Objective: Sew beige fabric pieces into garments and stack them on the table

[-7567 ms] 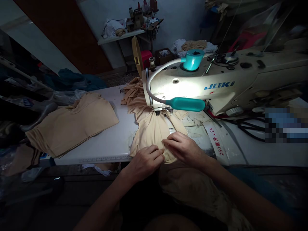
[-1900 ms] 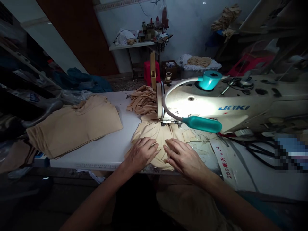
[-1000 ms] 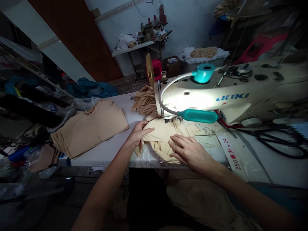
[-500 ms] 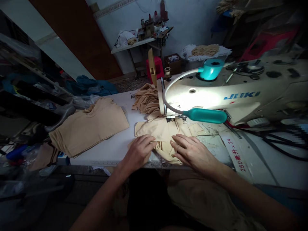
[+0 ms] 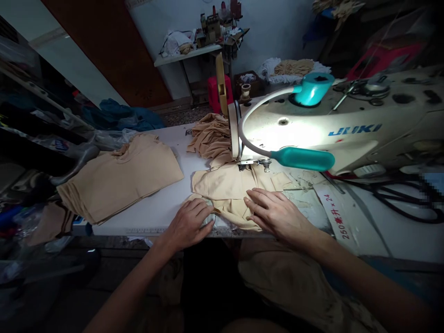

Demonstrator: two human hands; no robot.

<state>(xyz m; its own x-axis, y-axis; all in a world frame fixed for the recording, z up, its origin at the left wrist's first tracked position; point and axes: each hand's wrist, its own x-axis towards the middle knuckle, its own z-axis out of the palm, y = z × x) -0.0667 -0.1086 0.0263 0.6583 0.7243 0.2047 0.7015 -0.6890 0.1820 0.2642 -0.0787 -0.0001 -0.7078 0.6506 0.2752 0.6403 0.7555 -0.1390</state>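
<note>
A beige knit garment piece (image 5: pixel 222 181) lies under the needle area of the sewing machine (image 5: pixel 291 125), its ribbed band (image 5: pixel 239 221) curving along the front. My right hand (image 5: pixel 277 213) rests flat on the right part of the cloth, fingers spread. At the cloth's front left edge is my left hand (image 5: pixel 192 223), with fingers bent and thumb apart from them; the fabric under its fingers is partly hidden. A teal lamp (image 5: pixel 305 158) lights the machine head. Behind the worked piece, bunched beige fabric (image 5: pixel 211 136) sits beside the machine.
A stack of folded beige pieces (image 5: pixel 128 178) lies on the table's left side. Black cables (image 5: pixel 398 194) and a paper strip with red print (image 5: pixel 335 212) are at the right. Behind stand a red stool (image 5: pixel 219 95) and another sewing machine (image 5: pixel 210 30).
My left hand has moved left, off the middle of the cloth's front edge, and its thumb and fingers have parted. My right hand stays on the cloth. The view has shifted slightly.
</note>
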